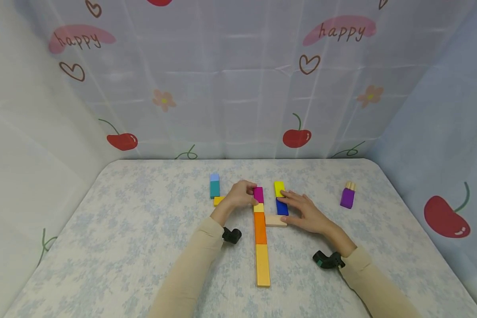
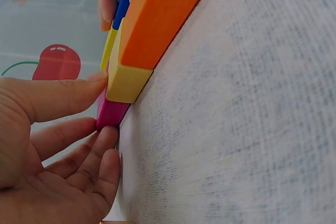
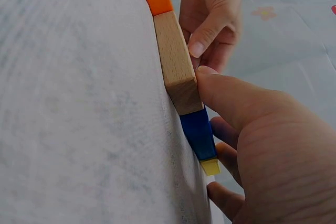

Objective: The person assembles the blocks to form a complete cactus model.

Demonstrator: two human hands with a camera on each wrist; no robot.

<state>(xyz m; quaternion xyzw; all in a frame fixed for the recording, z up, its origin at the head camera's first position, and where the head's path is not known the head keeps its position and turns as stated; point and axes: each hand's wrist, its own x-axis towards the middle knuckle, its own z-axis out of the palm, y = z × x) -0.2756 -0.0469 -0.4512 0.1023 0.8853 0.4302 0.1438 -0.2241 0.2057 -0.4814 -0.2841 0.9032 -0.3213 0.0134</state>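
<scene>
A row of blocks runs toward the front: a magenta block (image 1: 258, 194), a pale yellow block (image 2: 124, 83), an orange block (image 1: 260, 228) and a long light-orange block (image 1: 263, 265). My left hand (image 1: 240, 194) pinches the magenta block, thumb near its joint with the pale yellow one and fingertips at its far end. To the right, a plain wooden block (image 3: 176, 51) stands out sideways from the row. Beyond it lie a blue block (image 1: 282, 206) and a bright yellow block (image 1: 279, 188). My right hand (image 1: 306, 213) rests its thumb at the wooden block's end, fingers extended along the blue and yellow blocks.
Left of the row lie a teal block (image 1: 214, 190), a light blue block (image 1: 214, 177) and a yellow-orange block (image 1: 218, 201), partly hidden by my left hand. A purple block (image 1: 347, 198) with light wooden pieces (image 1: 350, 185) lies at the right. A patterned cloth covers the table (image 1: 143, 247).
</scene>
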